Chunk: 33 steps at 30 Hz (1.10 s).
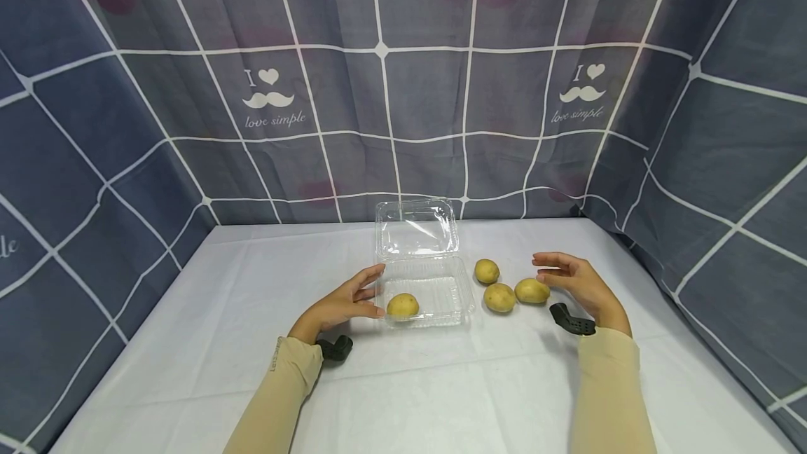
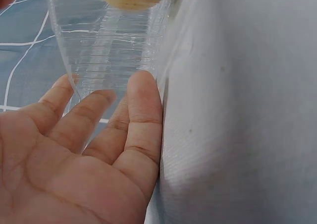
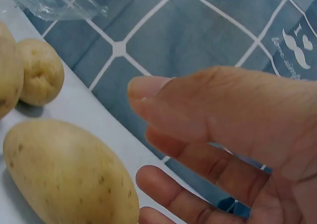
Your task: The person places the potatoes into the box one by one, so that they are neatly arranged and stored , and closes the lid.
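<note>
A clear plastic clamshell box lies with its lid raised at the back. One potato sits inside it at the near left. My left hand is at the box's left side, fingers spread and fingertips right at the wall; the left wrist view shows its fingers beside the ribbed plastic. Right of the box three potatoes lie on the cloth: a far one, a near one and a right one. My right hand, relaxed and holding nothing, hovers beside the right potato.
A white cloth covers the table. Dark checked curtains hang behind it and along both sides. Each wrist wears a black strap device, one on the left and one on the right.
</note>
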### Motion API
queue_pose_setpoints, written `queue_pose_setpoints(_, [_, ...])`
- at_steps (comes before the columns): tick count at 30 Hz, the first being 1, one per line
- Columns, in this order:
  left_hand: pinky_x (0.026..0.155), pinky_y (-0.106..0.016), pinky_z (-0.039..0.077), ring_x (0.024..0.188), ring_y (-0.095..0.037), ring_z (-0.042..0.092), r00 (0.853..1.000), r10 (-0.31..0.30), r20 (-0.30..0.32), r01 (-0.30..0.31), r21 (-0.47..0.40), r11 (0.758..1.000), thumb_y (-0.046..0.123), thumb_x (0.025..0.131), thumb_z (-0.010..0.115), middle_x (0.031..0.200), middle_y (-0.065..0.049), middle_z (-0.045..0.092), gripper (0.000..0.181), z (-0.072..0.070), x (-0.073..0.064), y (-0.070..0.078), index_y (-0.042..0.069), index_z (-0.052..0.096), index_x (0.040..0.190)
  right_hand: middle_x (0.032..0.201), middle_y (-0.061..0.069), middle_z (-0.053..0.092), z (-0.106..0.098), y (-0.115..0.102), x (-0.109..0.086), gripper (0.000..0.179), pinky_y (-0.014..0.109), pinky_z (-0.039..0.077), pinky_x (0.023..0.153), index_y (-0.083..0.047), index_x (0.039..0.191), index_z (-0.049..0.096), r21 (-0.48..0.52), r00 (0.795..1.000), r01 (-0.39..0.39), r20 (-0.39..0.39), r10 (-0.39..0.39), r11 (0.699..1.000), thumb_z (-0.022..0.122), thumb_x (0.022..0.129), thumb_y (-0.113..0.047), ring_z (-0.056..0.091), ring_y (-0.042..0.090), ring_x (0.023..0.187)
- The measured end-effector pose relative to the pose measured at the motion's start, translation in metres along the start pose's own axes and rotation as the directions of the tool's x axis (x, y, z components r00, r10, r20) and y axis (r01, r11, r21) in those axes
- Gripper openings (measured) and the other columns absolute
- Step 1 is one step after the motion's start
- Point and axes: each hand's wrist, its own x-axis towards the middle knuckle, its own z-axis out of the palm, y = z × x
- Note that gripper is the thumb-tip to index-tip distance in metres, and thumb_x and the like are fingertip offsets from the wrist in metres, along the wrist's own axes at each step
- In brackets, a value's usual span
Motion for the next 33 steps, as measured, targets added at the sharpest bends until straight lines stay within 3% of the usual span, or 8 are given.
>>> queue_pose_setpoints(7, [0.128, -0.062, 0.027, 0.16, -0.05, 0.025, 1.0, -0.001, -0.002, 0.001, -0.002, 1.0, 0.007, 0.094, 0.08, 0.179, -0.023, 0.009, 0.102, 0.0, 0.0, -0.001, 0.002, 0.014, 0.172, 0.148, 0.023, 0.062, -0.004, 0.013, -0.001, 0.057, 0.018, 0.055, 0.093, 0.016, 0.15, 0.05, -0.022, 0.999, -0.02, 0.026, 0.021, 1.0, 0.073, 0.103, -0.006, 0.068, 0.004, 0.114])
queue_pose_setpoints(10, [0.128, -0.062, 0.027, 0.16, -0.05, 0.024, 1.0, 0.0, 0.0, 0.0, -0.005, 1.0, 0.007, 0.094, 0.08, 0.179, -0.023, 0.009, 0.103, 0.0, 0.0, -0.001, 0.002, 0.014, 0.172, 0.148, 0.026, 0.06, -0.004, 0.017, -0.001, 0.057, 0.019, 0.055, 0.093, 0.016, 0.151, 0.049, -0.011, 0.998, -0.029, 0.05, 0.029, 1.0, 0.073, 0.103, -0.005, 0.067, 0.001, 0.113])
queue_pose_setpoints(18, [0.129, -0.062, 0.025, 0.16, -0.049, 0.025, 1.0, -0.001, -0.003, 0.001, -0.001, 1.0, 0.007, 0.094, 0.081, 0.179, -0.023, 0.009, 0.103, 0.0, 0.001, 0.001, 0.002, 0.014, 0.172, 0.147, 0.024, 0.062, -0.004, 0.025, -0.001, 0.062, 0.013, 0.049, 0.096, 0.017, 0.151, 0.047, -0.001, 0.997, -0.052, 0.064, 0.052, 0.999, 0.075, 0.101, -0.005, 0.064, -0.003, 0.112])
queue_pose_setpoints(26, [0.126, -0.062, 0.031, 0.161, -0.049, 0.025, 1.0, -0.015, -0.003, 0.015, -0.007, 1.0, 0.007, 0.094, 0.081, 0.18, -0.022, 0.009, 0.103, 0.0, 0.0, 0.001, 0.003, 0.014, 0.173, 0.123, -0.011, 0.072, -0.004, 0.029, -0.003, 0.057, 0.021, 0.057, 0.09, 0.017, 0.146, 0.053, 0.043, 0.994, -0.028, 0.103, 0.024, 0.999, 0.077, 0.096, 0.002, 0.067, 0.005, 0.107])
queue_pose_setpoints(33, [0.128, -0.062, 0.028, 0.16, -0.05, 0.025, 1.0, -0.008, -0.003, 0.008, -0.007, 1.0, 0.007, 0.094, 0.081, 0.179, -0.023, 0.009, 0.104, 0.0, 0.001, 0.0, 0.002, 0.014, 0.172, 0.125, -0.002, 0.072, -0.003, 0.028, -0.003, 0.064, 0.022, 0.058, 0.089, 0.017, 0.148, 0.052, 0.026, 0.992, -0.046, 0.121, 0.043, 0.999, 0.08, 0.093, 0.001, 0.068, 0.008, 0.106])
